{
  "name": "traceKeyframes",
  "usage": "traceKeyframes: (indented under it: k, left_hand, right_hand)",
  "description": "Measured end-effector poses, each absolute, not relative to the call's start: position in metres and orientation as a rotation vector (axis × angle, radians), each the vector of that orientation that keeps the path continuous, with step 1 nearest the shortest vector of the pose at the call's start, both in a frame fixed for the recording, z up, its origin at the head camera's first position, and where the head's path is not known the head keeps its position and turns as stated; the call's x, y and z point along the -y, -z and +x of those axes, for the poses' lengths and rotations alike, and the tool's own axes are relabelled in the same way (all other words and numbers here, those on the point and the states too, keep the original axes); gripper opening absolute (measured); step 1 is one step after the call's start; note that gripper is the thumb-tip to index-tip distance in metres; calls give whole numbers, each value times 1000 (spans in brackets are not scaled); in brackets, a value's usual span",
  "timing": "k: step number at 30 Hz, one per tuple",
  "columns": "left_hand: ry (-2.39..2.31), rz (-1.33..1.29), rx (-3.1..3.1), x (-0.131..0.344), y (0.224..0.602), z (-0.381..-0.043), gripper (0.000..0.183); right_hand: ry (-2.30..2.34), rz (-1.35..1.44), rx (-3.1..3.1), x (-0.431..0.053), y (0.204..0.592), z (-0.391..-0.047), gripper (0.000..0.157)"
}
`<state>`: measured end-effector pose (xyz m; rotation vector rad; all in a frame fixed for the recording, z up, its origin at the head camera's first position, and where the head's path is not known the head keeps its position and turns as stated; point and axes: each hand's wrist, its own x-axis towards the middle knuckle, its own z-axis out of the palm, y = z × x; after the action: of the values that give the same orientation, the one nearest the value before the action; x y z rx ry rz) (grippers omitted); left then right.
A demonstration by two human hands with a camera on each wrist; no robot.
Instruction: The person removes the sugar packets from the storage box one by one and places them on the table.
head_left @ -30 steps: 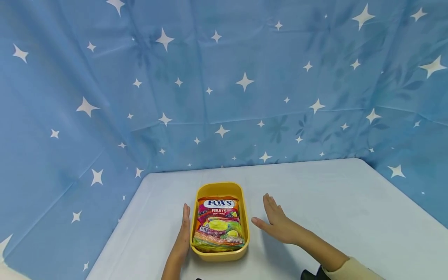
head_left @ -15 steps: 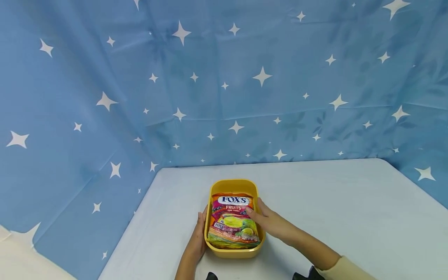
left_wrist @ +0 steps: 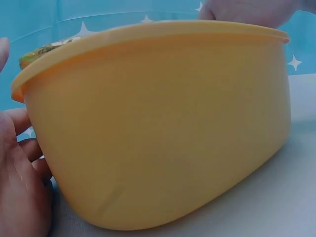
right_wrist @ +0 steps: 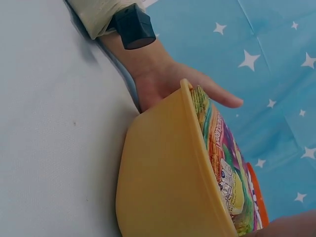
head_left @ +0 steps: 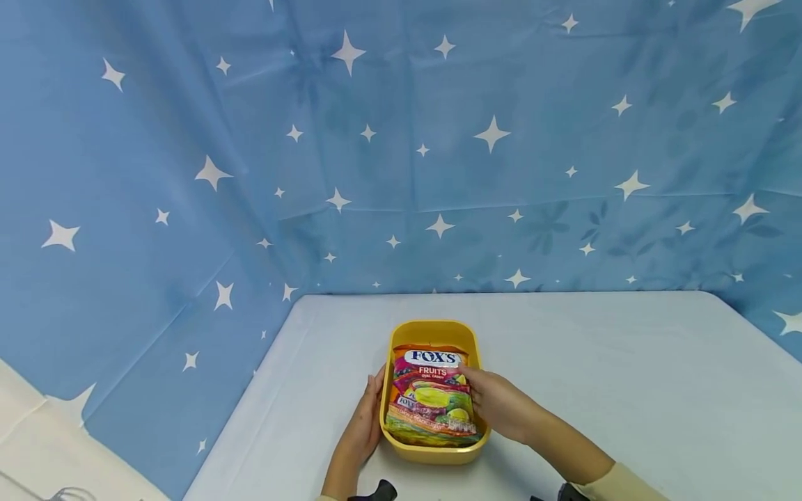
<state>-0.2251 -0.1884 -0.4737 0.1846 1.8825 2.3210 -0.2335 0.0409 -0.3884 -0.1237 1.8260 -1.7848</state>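
Observation:
A yellow plastic tub (head_left: 438, 456) stands on the white-covered table, holding a colourful bag of Fox's fruit candy (head_left: 432, 396). My left hand (head_left: 363, 428) rests along the tub's left side, palm to the wall; in the right wrist view its thumb stretches out above the rim. My right hand (head_left: 501, 403) reaches over the right rim and grips the bag's right edge, thumb on its printed front and fingers curled at its side. Those fingertips are partly hidden. In the left wrist view, the right hand (left_wrist: 247, 11) shows only above the tub's far rim.
White cloth (head_left: 595, 362) covers the table, its back edge meeting a blue curtain (head_left: 401, 174) with white stars. Pale fabric (head_left: 56, 445) shows at the lower left. A dark wrist camera (right_wrist: 134, 27) sits on my left wrist.
Both hands have moved in from either side of the tub. The left now lies against its wall; the right has gone from beside the tub to the bag's edge. The head view has shifted.

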Motion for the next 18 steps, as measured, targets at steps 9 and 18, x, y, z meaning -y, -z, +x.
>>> traceKeyframes:
  k: [9,18]
  left_hand:
    - [-2260,121,-1910,188,472,-226,66]
    - [-2251,74,-1913,187,474,-226,66]
  right_hand:
    - [1831,-128,-1763,-36,385,-234,77]
    - [1918,-103,-1785,-30,399,-233,80]
